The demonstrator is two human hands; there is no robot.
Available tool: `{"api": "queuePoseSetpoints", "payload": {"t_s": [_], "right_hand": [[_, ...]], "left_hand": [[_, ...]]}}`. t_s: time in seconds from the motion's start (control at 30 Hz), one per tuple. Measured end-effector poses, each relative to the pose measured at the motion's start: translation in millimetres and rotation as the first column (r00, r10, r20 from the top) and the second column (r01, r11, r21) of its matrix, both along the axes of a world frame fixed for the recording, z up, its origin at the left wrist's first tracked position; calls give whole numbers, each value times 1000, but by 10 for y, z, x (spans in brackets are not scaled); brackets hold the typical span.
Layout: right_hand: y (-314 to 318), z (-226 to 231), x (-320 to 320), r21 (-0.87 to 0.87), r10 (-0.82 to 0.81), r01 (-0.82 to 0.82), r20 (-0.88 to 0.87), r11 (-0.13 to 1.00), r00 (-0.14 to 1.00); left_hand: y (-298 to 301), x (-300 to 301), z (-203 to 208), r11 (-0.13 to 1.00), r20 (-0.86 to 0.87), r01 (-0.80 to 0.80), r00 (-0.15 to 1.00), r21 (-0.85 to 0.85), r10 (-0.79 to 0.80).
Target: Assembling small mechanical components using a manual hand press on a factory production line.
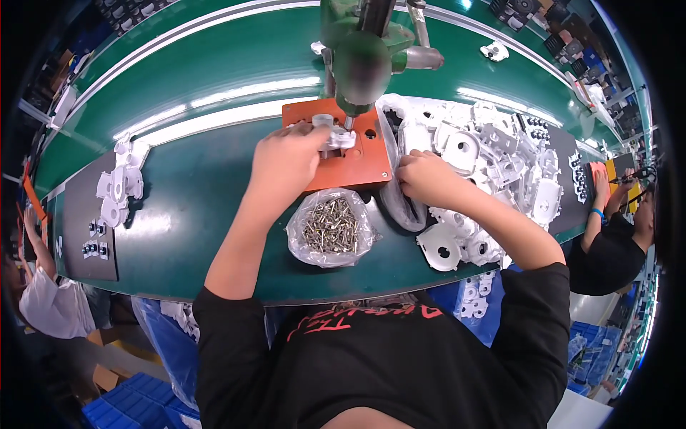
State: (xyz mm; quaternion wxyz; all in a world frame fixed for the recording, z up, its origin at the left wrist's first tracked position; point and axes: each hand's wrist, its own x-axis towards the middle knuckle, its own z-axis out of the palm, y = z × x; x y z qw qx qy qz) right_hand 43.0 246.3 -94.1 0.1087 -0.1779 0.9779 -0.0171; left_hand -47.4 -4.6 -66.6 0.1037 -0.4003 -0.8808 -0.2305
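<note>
Closed around a white plastic part (341,140), my left hand (289,154) is over the orange fixture block (364,168). The tip of the green press machine (363,68) comes down right beside that part. My right hand (429,177) has its fingers curled at a clear plastic bag (393,129) along the block's right side; what they grip, if anything, is hidden. A heap of white plastic housings (461,154) lies just right of that hand. In front of the block sits an open clear bag of small metal pins or screws (331,227).
At the left, several white parts (118,187) and small black-and-white pieces (94,249) lie on a dark mat (78,207). Behind the press runs a green conveyor belt (236,61) carrying a white part (494,51). Other people work at both sides.
</note>
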Motion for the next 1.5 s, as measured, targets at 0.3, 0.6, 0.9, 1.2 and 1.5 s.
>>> {"api": "queuePoseSetpoints", "payload": {"t_s": [0.3,0.6,0.9,1.2,1.5], "right_hand": [[-56,-144,-64,107,-24,27,-37,994,999],[-37,-172,-33,159,-42,55,-85,986,996],[-75,-69,-135,217,-84,52,141,975,986],[-10,46,-118,-61,-126,132,94,989,988],[97,137,-222,-465,-259,253,51,849,964]], "left_hand": [[75,-91,-386,967,-132,180,979,180,-157],[28,-136,-426,955,-219,239,955,176,-199],[63,-101,-473,972,-204,174,969,156,-140],[-10,-137,-379,979,-182,157,975,132,-132],[-25,-116,-327,988,-93,149,985,48,-144]]}}
